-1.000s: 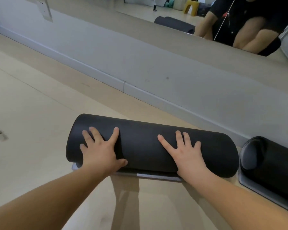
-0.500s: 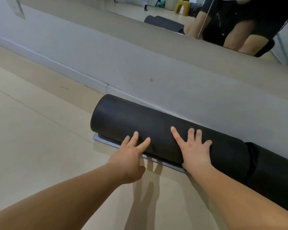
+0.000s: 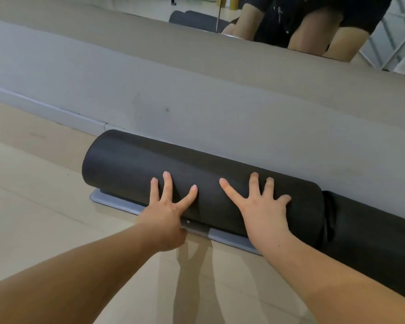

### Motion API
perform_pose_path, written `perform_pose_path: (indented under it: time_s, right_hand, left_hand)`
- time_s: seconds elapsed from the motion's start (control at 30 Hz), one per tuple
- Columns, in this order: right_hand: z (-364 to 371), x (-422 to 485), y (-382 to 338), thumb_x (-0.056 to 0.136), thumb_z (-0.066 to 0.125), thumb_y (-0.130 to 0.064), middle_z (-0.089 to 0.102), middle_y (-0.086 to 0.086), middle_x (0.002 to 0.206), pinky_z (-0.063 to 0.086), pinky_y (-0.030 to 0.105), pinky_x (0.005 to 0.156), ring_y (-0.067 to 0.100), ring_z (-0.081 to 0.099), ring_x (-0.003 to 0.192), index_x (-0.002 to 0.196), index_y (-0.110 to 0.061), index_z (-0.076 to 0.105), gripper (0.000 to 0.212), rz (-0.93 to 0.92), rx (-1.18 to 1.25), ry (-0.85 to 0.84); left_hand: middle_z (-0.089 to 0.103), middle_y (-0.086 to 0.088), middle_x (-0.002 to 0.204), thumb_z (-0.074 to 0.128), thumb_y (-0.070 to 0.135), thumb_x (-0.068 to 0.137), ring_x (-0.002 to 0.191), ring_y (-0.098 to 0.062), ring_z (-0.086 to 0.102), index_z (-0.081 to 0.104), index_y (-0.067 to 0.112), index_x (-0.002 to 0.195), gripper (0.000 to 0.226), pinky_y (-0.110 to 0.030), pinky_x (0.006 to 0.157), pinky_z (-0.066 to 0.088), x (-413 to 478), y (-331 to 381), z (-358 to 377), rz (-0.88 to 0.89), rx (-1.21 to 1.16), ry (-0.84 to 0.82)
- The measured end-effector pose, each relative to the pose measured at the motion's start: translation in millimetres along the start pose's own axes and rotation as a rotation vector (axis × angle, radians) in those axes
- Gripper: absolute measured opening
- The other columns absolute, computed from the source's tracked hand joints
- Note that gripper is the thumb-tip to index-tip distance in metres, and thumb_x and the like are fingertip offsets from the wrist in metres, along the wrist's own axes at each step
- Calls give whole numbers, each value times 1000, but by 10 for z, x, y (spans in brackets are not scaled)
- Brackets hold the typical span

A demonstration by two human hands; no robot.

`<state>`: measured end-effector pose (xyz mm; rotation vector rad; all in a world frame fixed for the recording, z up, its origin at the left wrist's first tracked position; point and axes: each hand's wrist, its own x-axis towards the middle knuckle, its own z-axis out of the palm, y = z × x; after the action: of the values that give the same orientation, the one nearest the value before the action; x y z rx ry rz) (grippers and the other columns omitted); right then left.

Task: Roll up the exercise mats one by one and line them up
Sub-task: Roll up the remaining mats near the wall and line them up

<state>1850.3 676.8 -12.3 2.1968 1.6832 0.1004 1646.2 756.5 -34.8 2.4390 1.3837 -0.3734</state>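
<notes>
A rolled black exercise mat lies on the floor along the base of the grey wall, its loose grey end sticking out underneath toward me. My left hand presses on the roll's near side with straight, spread fingers. My right hand lies flat on the roll further right, fingers spread. A second rolled black mat lies end to end with the first on its right, touching it.
The grey wall ledge runs diagonally behind the mats, with a mirror above it reflecting a person and another dark mat. Pale wooden floor stretches to the left and toward me.
The roll has travelled away from me to the wall and now butts against the second mat. My left hand lifted off, then returned to the roll's near side.
</notes>
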Motion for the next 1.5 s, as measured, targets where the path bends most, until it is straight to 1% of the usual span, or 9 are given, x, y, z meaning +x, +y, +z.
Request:
perform_pose_path:
  time_s: [0.2, 0.4, 0.5, 0.57, 0.67, 0.77, 0.87, 1.2, 1.5]
  right_hand:
    - [-53, 82, -72, 85, 79, -14, -7, 28, 165, 36, 76, 103, 61, 6, 147, 146, -48, -42, 139, 49, -12, 14]
    - [-109, -86, -156, 90, 74, -14, -16, 25, 168, 27, 81, 109, 59, -6, 151, 144, -50, -44, 135, 94, 34, -77]
    - [-281, -193, -358, 87, 78, -46, -17, 23, 168, 21, 79, 113, 54, -8, 154, 151, -45, -36, 131, 99, 49, -126]
    - [-434, -384, -643, 89, 68, -62, -4, 22, 169, 24, 72, 116, 49, 10, 154, 159, -39, -24, 118, 34, 39, -91]
    - [-709, -711, -1285, 97, 56, -62, 31, 14, 158, 42, 56, 106, 37, 50, 132, 163, -32, 1, 92, -125, 156, -98]
    - [-1097, -999, -2047, 98, 54, -58, 50, 5, 142, 47, 45, 85, 31, 59, 121, 152, -27, 33, 65, -314, 246, -152]
    - [-1586, -1361, -2884, 97, 53, -55, 60, -1, 136, 48, 43, 83, 27, 61, 119, 141, -28, 49, 52, -489, 235, -173]
    - [-2955, -2947, -5682, 97, 54, -59, 60, -9, 135, 49, 38, 97, 19, 58, 125, 143, -35, 53, 52, -923, 138, -76]
    - [-3474, -4596, -8223, 94, 59, -57, 67, -13, 122, 52, 34, 87, 14, 64, 108, 129, -34, 64, 42, -1189, 205, -66]
  left_hand:
    - [-43, -8, 164, 61, 39, 101, 153, -47, -29, -21, 58, 156, 101, -60, 121, 32, 197, -11, -310, -8, 20, -129]
    - [-25, 1, 173, 64, 39, 103, 161, -34, -14, -10, 52, 162, 95, -51, 126, 22, -397, -174, -54, 47, -187, 8]
    - [-18, 5, 175, 66, 41, 102, 162, -32, -1, -6, 50, 163, 94, -49, 124, 28, -822, -412, -28, 26, -231, 5]
    - [-12, 6, 176, 66, 40, 102, 161, -31, 16, -5, 50, 163, 94, -45, 122, 35, -1129, -636, -77, 8, -282, 6]
    - [7, 5, 176, 66, 40, 102, 155, -25, 33, -4, 45, 165, 94, -39, 121, 39, -1708, -1069, -159, -65, -361, 8]
    - [31, 5, 171, 66, 44, 100, 148, -20, 44, -3, 42, 166, 96, -35, 117, 42, -2381, -1617, -162, -142, -445, -12]
    - [38, 4, 166, 66, 48, 99, 143, -17, 49, -1, 41, 167, 96, -31, 115, 42, -3145, -2250, -108, -212, -518, 2]
    - [53, 9, 152, 68, 46, 97, 125, -9, 62, 27, 38, 163, 78, -27, 106, 49, -6000, -4362, 455, -584, -749, 155]
    - [48, 4, 156, 64, 42, 98, 123, -14, 63, 28, 36, 163, 74, -35, 103, 54, -8165, -5652, 1350, -1004, -1023, 455]
